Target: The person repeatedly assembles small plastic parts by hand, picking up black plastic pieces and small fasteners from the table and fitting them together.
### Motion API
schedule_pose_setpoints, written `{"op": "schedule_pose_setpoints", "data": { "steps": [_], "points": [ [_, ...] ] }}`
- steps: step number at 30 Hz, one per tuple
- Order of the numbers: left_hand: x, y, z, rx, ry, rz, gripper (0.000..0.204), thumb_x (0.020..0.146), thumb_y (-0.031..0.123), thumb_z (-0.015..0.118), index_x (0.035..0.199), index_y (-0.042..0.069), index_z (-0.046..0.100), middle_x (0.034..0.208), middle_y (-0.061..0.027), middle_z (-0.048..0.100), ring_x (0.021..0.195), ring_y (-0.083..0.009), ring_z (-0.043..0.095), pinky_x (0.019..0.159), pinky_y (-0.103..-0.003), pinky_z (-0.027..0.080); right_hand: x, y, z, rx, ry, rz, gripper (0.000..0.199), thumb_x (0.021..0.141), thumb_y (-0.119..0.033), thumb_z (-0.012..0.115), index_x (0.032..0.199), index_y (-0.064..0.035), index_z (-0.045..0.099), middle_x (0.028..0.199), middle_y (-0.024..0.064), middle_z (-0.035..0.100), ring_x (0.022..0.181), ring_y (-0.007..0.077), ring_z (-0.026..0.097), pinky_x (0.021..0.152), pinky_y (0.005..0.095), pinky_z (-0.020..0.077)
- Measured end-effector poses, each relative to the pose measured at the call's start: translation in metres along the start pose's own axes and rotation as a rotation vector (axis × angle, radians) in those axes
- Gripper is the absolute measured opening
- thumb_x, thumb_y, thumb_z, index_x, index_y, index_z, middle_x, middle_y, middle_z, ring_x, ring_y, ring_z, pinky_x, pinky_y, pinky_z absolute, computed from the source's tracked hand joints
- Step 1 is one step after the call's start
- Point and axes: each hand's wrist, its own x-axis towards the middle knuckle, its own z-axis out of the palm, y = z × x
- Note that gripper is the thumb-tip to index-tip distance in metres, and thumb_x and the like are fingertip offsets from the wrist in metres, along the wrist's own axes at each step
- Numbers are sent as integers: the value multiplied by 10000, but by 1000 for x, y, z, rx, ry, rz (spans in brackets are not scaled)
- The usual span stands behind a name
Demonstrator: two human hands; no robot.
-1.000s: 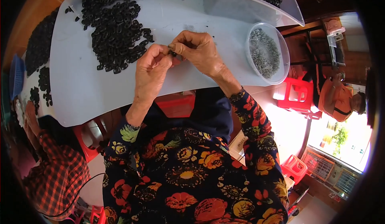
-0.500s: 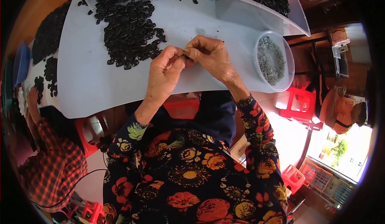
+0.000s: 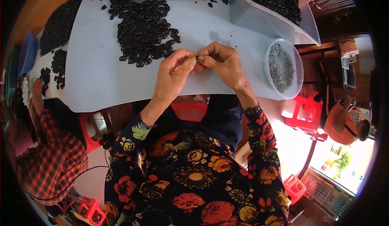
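Note:
Over the table's near edge, my left hand (image 3: 175,70) and my right hand (image 3: 224,66) meet at the fingertips, both pinched closed. Between them is a small dark piece (image 3: 197,59), mostly hidden by fingers and thumbs; its kind cannot be made out. Just beyond my left hand spreads a heap of small black ring-shaped parts (image 3: 144,35). To the right of my right hand stands a round clear tub (image 3: 300,78) of tiny grey metal-looking pieces (image 3: 281,68). A few such pieces lie loose on the table (image 3: 97,80) past my fingers.
A large clear bin (image 3: 259,21) holding black parts lies at the far right. More black heaps (image 3: 60,25) and a blue basket (image 3: 28,54) are at the left, beside a person in a checked shirt (image 3: 56,157). Red stools (image 3: 302,114) stand around; another person (image 3: 344,122) is at right.
The view has shifted, so the table and heaps sit farther right in the picture. My hands stay joined at the fingertips, with slightly altered finger positions.

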Motion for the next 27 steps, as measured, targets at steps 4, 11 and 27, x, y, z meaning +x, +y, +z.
{"op": "schedule_pose_setpoints", "data": {
  "steps": [4,11,27],
  "points": [
    [4,24,-34,381,195,212,98,901,80,559,972,28,603,817,-31,608,719,-103,545,679,-251,454,-5,-14,0,44,64,110,120,845,-72,661,802,7,581,776,57,651,667,75,591,582,224,488],
    [22,45,-88,1246,173,390,193,785,25,625,976,48,616,807,-100,496,867,-300,462,767,-400,437,-3,-9,4,19,72,69,128,841,-61,652,780,0,557,707,27,605,603,54,545,548,211,468],
    [47,41,-93,859,119,323,121,852,-2,580,961,34,618,846,-41,593,697,-113,550,662,-223,455,-6,-7,2,44,90,-4,127,848,-58,645,793,-9,542,702,12,574,597,60,529,555,216,468]
  ]
}}
